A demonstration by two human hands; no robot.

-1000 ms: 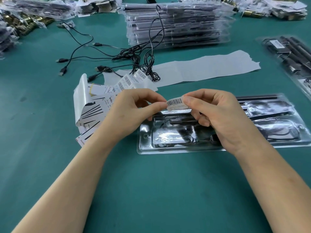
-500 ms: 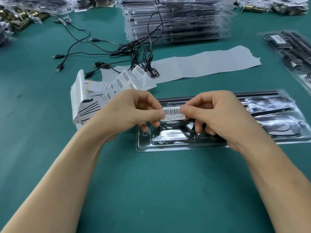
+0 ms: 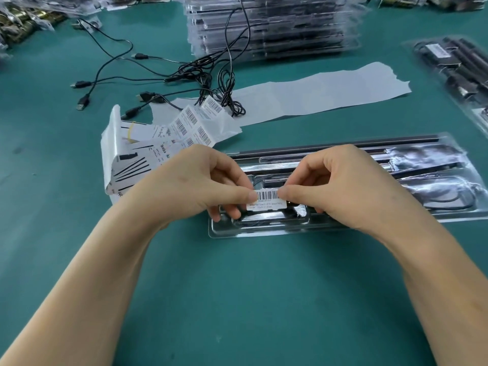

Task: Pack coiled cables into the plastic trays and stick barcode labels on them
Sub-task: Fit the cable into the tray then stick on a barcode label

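A white barcode label [image 3: 266, 199] is stretched between both hands, low over the left end of a clear plastic tray [image 3: 264, 231] that holds black parts and a coiled cable. My left hand [image 3: 200, 186] pinches the label's left edge between thumb and forefinger. My right hand [image 3: 340, 186] pinches its right edge the same way. Whether the label touches the tray I cannot tell. A strip of more barcode labels [image 3: 196, 120] lies behind my left hand. Loose black USB cables [image 3: 184, 72] are tangled further back.
A stack of packed clear trays [image 3: 269, 25] stands at the back centre. An empty white backing strip [image 3: 317, 93] lies across the green mat. Another packed tray [image 3: 459, 72] sits at the right edge. Printed leaflets [image 3: 126, 159] lie on the left, bagged parts [image 3: 26, 17] at the far left.
Both hands have lowered the label from above the tray down close to the tray's left end, still pinching it at both edges.
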